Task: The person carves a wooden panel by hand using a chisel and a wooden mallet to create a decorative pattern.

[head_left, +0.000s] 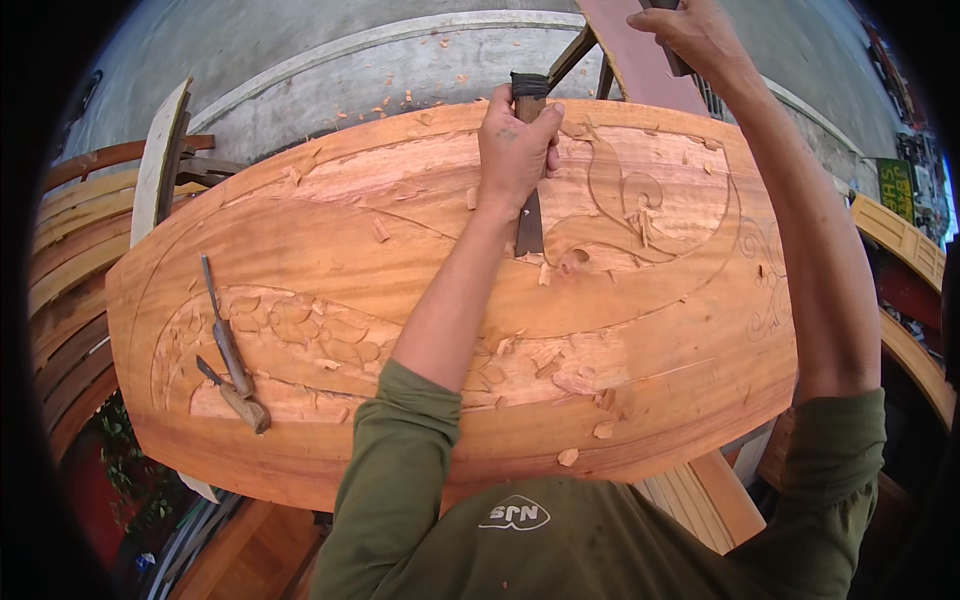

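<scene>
My left hand (pixel 512 155) grips a wide chisel (pixel 530 228) with a dark-wrapped handle, its blade angled down onto the carved scroll area of the orange wooden panel (pixel 420 275). My right hand (pixel 685 30) is raised above the panel's far right, closed around a dark block-like tool (pixel 662 8), cut off by the top of the view. Two slimmer carving tools, a long one (pixel 228 355) and a shorter one (pixel 238 400), lie on the left part of the panel. Wood shavings (pixel 548 360) are scattered over outlined leaves and scrolls.
A pale board (pixel 155 165) stands at the panel's back left, with stacked planks (pixel 75 290) beyond it. A pinkish board (pixel 650 70) extends behind the panel. More wooden pieces (pixel 895 245) lie at right; concrete paving (pixel 350 65) with chips is at the back.
</scene>
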### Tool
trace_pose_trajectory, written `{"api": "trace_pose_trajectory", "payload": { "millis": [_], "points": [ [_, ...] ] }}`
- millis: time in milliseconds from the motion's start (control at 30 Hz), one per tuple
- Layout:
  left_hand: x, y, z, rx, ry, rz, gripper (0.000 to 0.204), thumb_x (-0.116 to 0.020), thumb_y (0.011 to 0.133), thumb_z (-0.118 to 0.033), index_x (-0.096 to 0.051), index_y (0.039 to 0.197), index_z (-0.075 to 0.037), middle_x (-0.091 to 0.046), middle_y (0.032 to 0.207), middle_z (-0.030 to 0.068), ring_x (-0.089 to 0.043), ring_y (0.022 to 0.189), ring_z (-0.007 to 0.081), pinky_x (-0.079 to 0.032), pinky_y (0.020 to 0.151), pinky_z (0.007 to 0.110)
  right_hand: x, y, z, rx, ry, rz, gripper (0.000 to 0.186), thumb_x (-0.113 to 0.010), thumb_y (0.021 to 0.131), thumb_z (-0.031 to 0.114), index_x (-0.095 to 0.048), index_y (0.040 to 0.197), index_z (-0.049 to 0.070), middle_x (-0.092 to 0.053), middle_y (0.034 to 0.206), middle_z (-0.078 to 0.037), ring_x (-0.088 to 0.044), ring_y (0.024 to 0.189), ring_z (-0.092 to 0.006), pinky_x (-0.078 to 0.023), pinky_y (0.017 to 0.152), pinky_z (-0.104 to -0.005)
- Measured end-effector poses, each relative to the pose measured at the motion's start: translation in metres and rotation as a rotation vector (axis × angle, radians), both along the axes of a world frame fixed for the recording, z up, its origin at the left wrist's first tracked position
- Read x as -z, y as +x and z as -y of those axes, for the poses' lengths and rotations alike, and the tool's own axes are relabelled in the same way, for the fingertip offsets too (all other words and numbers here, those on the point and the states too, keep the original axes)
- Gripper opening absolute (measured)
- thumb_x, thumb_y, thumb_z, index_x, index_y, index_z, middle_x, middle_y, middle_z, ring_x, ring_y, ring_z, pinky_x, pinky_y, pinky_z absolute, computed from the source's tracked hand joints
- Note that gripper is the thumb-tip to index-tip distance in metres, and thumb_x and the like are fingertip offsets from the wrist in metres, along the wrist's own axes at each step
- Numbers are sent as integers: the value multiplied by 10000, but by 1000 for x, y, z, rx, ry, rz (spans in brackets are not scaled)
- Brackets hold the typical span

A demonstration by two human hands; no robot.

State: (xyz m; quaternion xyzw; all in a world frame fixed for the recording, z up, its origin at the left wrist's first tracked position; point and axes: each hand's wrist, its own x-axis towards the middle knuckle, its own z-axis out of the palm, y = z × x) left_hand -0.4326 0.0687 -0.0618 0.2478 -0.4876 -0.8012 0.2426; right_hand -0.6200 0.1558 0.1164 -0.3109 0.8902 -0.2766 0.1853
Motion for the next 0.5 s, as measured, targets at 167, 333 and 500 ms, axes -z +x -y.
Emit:
{"api": "trace_pose_trajectory", "payload": {
  "millis": [167,333,500],
  "points": [
    [2,-1,-5,79,15,-17,321,-795,1007,-176,-548,1165,-46,-644,743,23,-598,499,95,-465,423,261,35,-31,-33,-675,234,-244,1006,-778,766,21,-477,1678,322,-781,1135,-152,-739,969,-283,-587,909,-416],
    [2,-6,-5,67,23,-1,334,-785,1004,-162,-566,1203,-6,-651,729,37,-595,482,102,-464,417,269,37,-42,-25,-2,119,-107,981,-786,785,35,-477,1678,296,-769,1059,-129,-744,965,-273,-587,875,-419],
    [2,-1,-10,135,34,14,355,-773,1000,-146,-573,1235,30,-651,708,43,-589,465,106,-465,411,272,32,-25,-43,-636,331,-180,1017,-758,741,-34,-510,1648,353,-786,1108,-123,-739,982,-308,-572,940,-426]
  ]
}}
